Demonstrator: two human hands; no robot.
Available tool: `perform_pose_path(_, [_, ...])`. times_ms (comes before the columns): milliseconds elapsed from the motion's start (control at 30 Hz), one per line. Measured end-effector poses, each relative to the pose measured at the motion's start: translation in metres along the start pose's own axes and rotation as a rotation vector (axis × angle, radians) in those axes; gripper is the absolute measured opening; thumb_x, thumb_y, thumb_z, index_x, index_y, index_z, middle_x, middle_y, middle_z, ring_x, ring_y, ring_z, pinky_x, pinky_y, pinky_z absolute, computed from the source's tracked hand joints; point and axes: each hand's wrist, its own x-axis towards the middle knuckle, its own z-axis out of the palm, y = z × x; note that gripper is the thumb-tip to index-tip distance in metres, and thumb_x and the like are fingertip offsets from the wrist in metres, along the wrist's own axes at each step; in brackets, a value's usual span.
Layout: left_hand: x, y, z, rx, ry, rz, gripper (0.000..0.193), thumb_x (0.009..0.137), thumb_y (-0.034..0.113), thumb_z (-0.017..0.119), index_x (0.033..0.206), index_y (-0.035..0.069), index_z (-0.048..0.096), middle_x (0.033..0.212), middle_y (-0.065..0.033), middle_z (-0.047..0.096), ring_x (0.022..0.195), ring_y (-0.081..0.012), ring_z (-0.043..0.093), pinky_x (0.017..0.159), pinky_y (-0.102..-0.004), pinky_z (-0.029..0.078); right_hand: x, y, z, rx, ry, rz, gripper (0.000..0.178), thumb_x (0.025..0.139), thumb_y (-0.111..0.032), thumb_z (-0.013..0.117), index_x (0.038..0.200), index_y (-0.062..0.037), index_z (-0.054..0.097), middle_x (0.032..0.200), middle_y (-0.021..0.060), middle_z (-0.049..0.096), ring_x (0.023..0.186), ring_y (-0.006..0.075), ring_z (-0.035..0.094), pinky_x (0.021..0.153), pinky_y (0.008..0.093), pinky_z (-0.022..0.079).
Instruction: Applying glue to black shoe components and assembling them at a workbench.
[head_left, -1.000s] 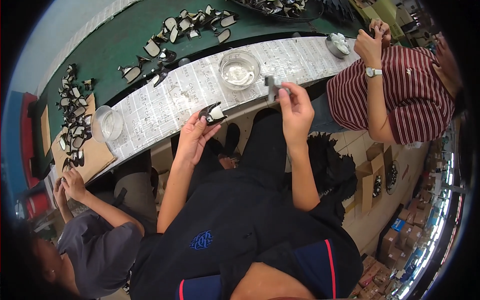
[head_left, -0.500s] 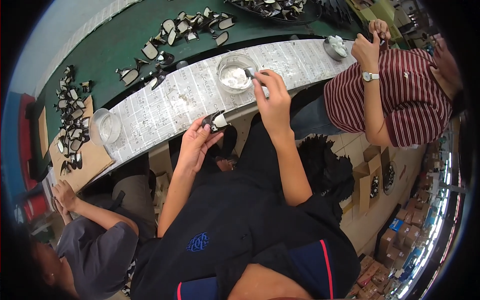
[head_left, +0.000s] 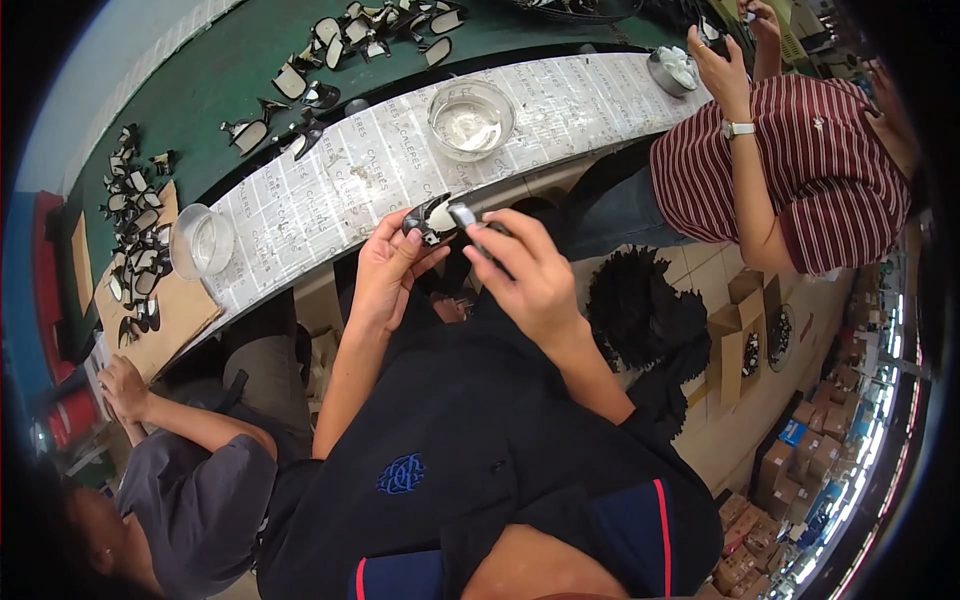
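Note:
My left hand (head_left: pixel 384 268) holds a small black shoe upper (head_left: pixel 420 222), its pale lining turned up, just off the table's near edge. The fingers are closed round its left side. In my right hand (head_left: pixel 532 278) is a small dark-handled brush (head_left: pixel 462 214) with a whitish tip. That tip is at the right end of the upper's pale lining; whether it touches, I cannot tell. Beyond both hands stands a clear round bowl (head_left: pixel 441 145) with white liquid in it, on the table's printed paper covering (head_left: pixel 315 200).
More shoe uppers (head_left: pixel 290 82) lie on the green surface (head_left: pixel 215 95) behind, with several at far left beside cardboard (head_left: pixel 185 315). A second clear bowl (head_left: pixel 203 242) stands left. Co-workers sit at both sides; the right one's hands (head_left: pixel 722 72) hold a shoe piece. A white-filled dish (head_left: pixel 672 72) is near them.
My right hand has moved from the bowl down and left, bringing the brush to the shoe upper. My left hand stays nearly in place. The right co-worker's hands have risen.

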Motion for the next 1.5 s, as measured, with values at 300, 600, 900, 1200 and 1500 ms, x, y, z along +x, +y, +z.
perform_pose_path(300, [-0.008, 0.0, 0.009, 0.01, -0.01, -0.015, 0.036, 0.101, 0.015, 0.06, 0.132, 0.001, 0.049, 0.117, -0.0102, 0.067, 0.106, -0.0167, 0.067, 0.091, -0.033, 0.059, -0.011, -0.012, 0.007, -0.024, -0.072, -0.048, 0.03, 0.081, -0.005, 0.077, 0.109, -0.0002, 0.068, 0.107, 0.0142, 0.063, 0.086, 0.0276, 0.068, 0.07, 0.035, 0.058])
perform_pose_path(600, [-0.005, 0.001, 0.012, 0.008, -0.028, -0.016, 0.034, 0.101, 0.016, 0.061, 0.129, 0.001, 0.049, 0.115, -0.0095, 0.068, 0.105, -0.0165, 0.067, 0.09, -0.0327, 0.06, -0.014, -0.003, 0.01, 0.031, -0.05, 0.007, 0.029, 0.081, -0.004, 0.077, 0.109, -0.0003, 0.068, 0.107, 0.0162, 0.064, 0.089, 0.0298, 0.068, 0.072, 0.0356, 0.058])
perform_pose_path(900, [0.001, -0.004, 0.01, 0.002, -0.023, -0.032, 0.03, 0.101, 0.013, 0.06, 0.127, 0.002, 0.051, 0.114, -0.0087, 0.068, 0.105, -0.0169, 0.067, 0.093, -0.0361, 0.059, -0.004, -0.011, -0.012, 0.082, 0.0, 0.008, 0.027, 0.081, -0.002, 0.077, 0.107, 0.0004, 0.069, 0.109, 0.0153, 0.065, 0.089, 0.0294, 0.068, 0.073, 0.034, 0.058])
perform_pose_path(1200, [-0.002, -0.004, 0.018, 0.046, -0.025, -0.032, 0.027, 0.1, 0.011, 0.061, 0.124, 0.002, 0.053, 0.114, -0.0083, 0.068, 0.104, -0.0159, 0.067, 0.092, -0.0358, 0.059, -0.002, 0.0, -0.011, 0.025, -0.046, 0.093, 0.027, 0.082, -0.001, 0.075, 0.108, -0.0009, 0.069, 0.11, 0.0153, 0.065, 0.088, 0.0296, 0.069, 0.072, 0.0349, 0.058])
perform_pose_path(1500, [-0.006, -0.004, 0.022, 0.072, -0.008, -0.031, 0.031, 0.098, 0.01, 0.064, 0.126, 0.001, 0.052, 0.115, -0.0091, 0.068, 0.103, -0.0154, 0.067, 0.093, -0.0354, 0.058, -0.005, -0.002, -0.005, -0.002, -0.147, 0.061, 0.026, 0.084, -0.004, 0.073, 0.109, -0.0012, 0.067, 0.111, 0.0154, 0.064, 0.089, 0.0296, 0.069, 0.072, 0.0357, 0.059])
